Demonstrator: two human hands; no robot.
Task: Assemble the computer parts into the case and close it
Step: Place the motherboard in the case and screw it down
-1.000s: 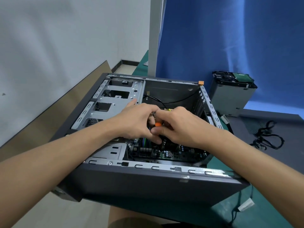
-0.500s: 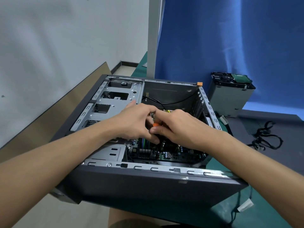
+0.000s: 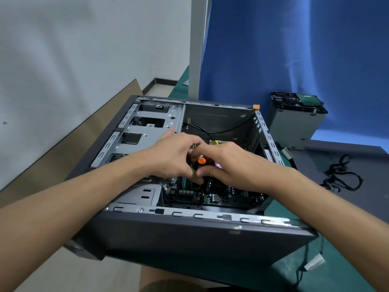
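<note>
boxy metal case (image 3: pixel 189 239); right hand (image 3: pixel 235 165) pinches round orange knob (image 3: pixel 201 160).

Dark grey case (image 3: pixel 189 239), green motherboard (image 3: pixel 212 199), orange knob (image 3: pixel 201 160), blue backdrop (image 3: pixel 294 49), black cables (image 3: pixel 343 175).

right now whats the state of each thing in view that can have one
computer case: on its side, open, side panel off
motherboard: inside the case
drive cage: outside the case, upright
black cable: lying loose, right of the case
right hand: pinches orange-capped tool
left hand: fingers curled inside the case, grip hidden
</note>
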